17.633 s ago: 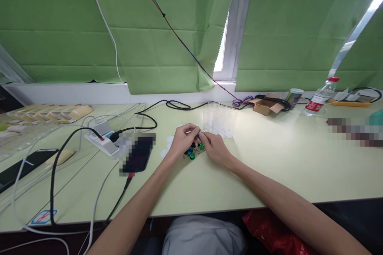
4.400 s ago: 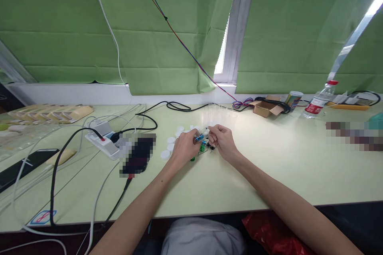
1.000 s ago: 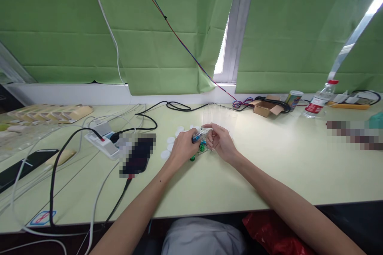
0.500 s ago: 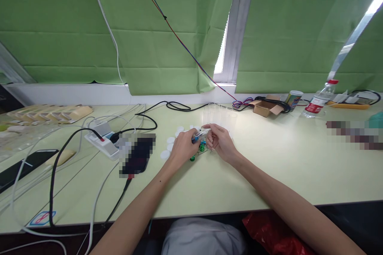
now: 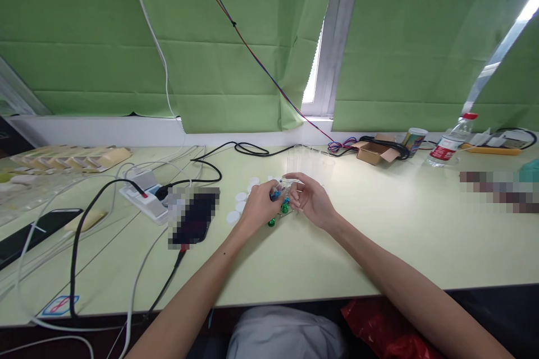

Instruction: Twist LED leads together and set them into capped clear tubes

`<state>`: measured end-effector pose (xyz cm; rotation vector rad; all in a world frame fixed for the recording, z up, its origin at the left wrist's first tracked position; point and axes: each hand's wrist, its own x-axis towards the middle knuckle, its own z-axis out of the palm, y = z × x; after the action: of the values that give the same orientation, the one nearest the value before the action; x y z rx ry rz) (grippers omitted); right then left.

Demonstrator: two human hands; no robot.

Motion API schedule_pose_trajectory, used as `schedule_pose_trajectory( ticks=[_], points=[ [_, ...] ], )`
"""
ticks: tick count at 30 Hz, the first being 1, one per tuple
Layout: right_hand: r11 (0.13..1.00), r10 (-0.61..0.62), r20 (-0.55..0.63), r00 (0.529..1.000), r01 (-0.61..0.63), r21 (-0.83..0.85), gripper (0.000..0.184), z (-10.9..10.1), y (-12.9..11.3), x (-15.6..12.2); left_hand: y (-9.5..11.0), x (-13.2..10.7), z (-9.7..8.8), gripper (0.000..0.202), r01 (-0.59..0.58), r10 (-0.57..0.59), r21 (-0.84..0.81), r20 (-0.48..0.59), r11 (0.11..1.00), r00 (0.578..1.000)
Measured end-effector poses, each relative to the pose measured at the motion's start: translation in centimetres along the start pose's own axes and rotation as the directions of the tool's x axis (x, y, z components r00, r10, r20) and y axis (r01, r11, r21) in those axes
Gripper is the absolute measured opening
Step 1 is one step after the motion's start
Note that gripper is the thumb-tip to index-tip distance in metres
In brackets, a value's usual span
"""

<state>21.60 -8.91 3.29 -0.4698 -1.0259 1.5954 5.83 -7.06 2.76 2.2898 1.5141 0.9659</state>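
Observation:
At the middle of the table my left hand is closed around a small clear piece with blue in it, seen only in part between thumb and fingers. My right hand is close by on its right, fingers curled in and the index finger reaching over the top of the clear piece. What its fingertips grip is too small to make out. Below and between the hands are small shiny green balls, like jingle bells, and a bit of blue. White round discs lie left of my left hand.
Behind the hands stand clear cups, hard to see. A black phone, a white power strip and cables spread to the left. At the back right are an open cardboard box, a can and a water bottle.
My right hand's fingers have shifted a little, with the index finger raised and arched over the clear piece. My left hand keeps its hold almost unmoved.

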Motion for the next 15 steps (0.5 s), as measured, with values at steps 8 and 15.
schedule_pose_trajectory(
  ticks=[8,15],
  points=[
    [1.0,-0.013,-0.015,1.0,0.013,0.012,0.015,0.03,0.11,0.04,0.02,0.03,0.04,0.015,0.019,-0.02,0.024,0.02,1.0,1.0],
    [1.0,-0.018,-0.022,1.0,0.018,0.002,0.015,-0.05,0.28,0.06,0.04,-0.07,-0.07,0.014,0.012,-0.014,0.053,0.029,0.999,0.999]
  ],
)
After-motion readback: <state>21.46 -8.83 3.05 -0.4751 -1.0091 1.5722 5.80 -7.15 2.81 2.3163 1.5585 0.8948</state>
